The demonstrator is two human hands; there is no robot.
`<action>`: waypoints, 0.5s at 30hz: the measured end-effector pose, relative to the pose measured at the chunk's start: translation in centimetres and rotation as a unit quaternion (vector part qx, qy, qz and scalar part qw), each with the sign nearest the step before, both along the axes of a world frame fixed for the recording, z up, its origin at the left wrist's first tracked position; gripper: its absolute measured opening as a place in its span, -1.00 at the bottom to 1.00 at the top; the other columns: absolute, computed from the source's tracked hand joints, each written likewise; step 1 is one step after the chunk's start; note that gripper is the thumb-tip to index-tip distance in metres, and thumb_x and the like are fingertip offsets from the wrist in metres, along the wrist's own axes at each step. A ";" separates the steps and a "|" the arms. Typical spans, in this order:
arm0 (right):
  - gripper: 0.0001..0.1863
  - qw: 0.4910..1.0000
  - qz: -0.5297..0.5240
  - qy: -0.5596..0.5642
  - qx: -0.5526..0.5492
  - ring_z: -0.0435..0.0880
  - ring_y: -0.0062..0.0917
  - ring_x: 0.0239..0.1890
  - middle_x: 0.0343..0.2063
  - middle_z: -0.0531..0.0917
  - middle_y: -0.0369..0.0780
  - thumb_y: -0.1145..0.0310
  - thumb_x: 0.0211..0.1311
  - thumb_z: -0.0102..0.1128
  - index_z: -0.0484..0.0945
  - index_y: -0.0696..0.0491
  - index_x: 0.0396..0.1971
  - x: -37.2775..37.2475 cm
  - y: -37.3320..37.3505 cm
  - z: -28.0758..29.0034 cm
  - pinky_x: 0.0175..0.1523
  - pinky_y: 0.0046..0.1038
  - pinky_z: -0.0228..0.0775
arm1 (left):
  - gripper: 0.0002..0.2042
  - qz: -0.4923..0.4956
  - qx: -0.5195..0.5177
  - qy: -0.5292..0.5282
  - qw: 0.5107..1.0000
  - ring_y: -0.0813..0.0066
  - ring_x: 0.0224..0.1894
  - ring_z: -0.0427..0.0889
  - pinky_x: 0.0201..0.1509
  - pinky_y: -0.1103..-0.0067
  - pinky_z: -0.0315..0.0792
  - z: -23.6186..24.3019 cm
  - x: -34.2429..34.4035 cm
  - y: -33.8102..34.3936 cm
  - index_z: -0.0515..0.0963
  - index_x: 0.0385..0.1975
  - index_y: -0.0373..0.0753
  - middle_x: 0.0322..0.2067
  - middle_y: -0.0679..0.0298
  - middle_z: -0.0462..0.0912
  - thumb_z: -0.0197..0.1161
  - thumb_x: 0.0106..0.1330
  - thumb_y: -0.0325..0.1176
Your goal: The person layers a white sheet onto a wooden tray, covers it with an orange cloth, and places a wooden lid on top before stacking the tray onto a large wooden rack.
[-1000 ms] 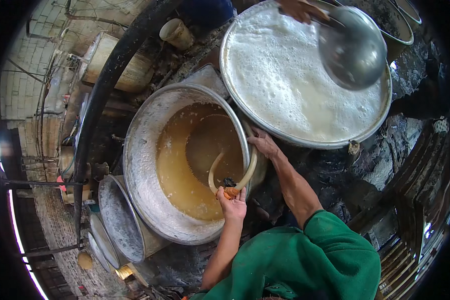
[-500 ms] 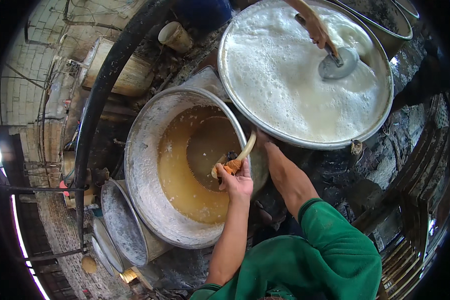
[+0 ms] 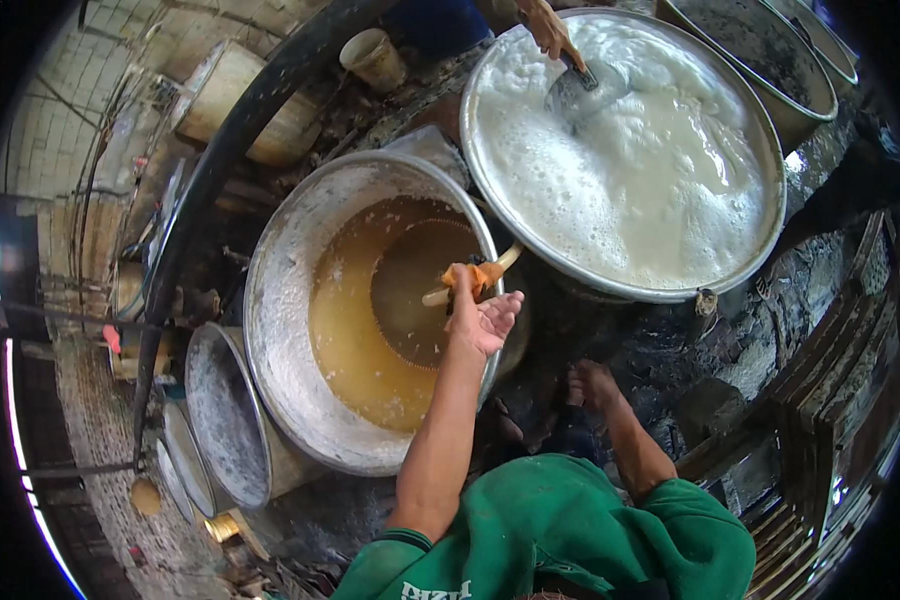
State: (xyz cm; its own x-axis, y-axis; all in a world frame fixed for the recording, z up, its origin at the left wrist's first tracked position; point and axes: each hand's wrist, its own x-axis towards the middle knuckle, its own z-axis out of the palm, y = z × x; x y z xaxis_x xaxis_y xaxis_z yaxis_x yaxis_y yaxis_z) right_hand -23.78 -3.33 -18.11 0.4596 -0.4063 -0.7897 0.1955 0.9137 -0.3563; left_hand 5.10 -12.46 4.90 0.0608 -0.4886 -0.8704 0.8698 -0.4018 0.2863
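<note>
My left hand (image 3: 485, 318) is at the right rim of a metal vat (image 3: 282, 285), palm turned up and fingers spread. Its thumb reaches up against an orange cloth (image 3: 470, 277) wrapped round a pale hose (image 3: 510, 256). The hose comes over the rim from the side of the wide foamy tub, its end above the vat. Brown, cloudy liquid (image 3: 345, 355) lies inside, around a darker round area with a toothed edge. My right hand (image 3: 594, 387) hangs low over the dark ground near my legs, fingers partly hidden; whether it holds anything does not show.
A wide tub (image 3: 478, 165) full of white, foamy liquid stands ahead right. Another person's hand (image 3: 548, 28) works a scoop (image 3: 573, 95) in it. Empty-looking metal drums (image 3: 198, 395) stand left, a bucket (image 3: 373, 60) ahead. A thick black pipe (image 3: 225, 150) crosses the left side.
My right hand has drawn back from beneath the tub's rim toward my body. My left hand's fingers have opened away from the cloth. The other person's scoop has moved left across the foam.
</note>
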 end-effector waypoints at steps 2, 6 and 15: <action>-0.70 0.997 0.017 -0.065 -0.026 0.63 -0.51 -0.43 -0.28 0.66 -0.22 0.15 0.37 0.08 0.54 0.02 -0.07 -3.9 2.5 -1.5 -0.44 -0.54 0.48 | -0.12 -0.122 -0.011 -0.003 0.993 0.39 -0.41 0.74 -0.43 0.61 0.65 0.0 -0.4 2.9 0.51 -0.10 -0.45 -0.26 0.01 0.72 0.19 0.11 0.47; -0.80 0.989 -0.008 0.106 -0.100 0.58 -0.54 -0.57 -0.47 0.63 -0.26 0.21 0.31 0.16 0.58 0.02 -0.25 -8.7 3.7 -2.0 -0.56 -0.54 0.41 | -0.23 -0.165 -0.011 -0.069 0.984 0.39 -0.42 0.73 -0.46 0.61 0.63 1.2 -1.1 10.9 0.47 -0.03 -0.41 -0.25 0.02 0.71 0.20 0.23 0.34; -0.78 0.958 -0.146 0.208 -0.128 0.64 -0.59 -0.45 -0.40 0.68 -0.30 0.21 0.33 0.16 0.60 0.02 -0.18 -2.9 3.0 6.1 -0.38 -0.53 0.48 | -0.49 -0.251 0.036 -0.300 0.920 0.45 -0.51 0.69 -0.55 0.65 0.52 2.3 10.0 27.1 0.46 -0.02 -0.32 -0.30 0.08 0.71 0.24 0.36 0.06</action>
State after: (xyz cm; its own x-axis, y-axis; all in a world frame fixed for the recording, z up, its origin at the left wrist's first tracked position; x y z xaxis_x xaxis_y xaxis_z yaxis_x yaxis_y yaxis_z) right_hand -26.67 -0.31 -12.01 -0.0375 -0.6754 -0.7365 0.2220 0.7130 -0.6651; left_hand 15.14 14.60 7.23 0.3243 -0.5280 -0.7849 0.2636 -0.7464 0.6111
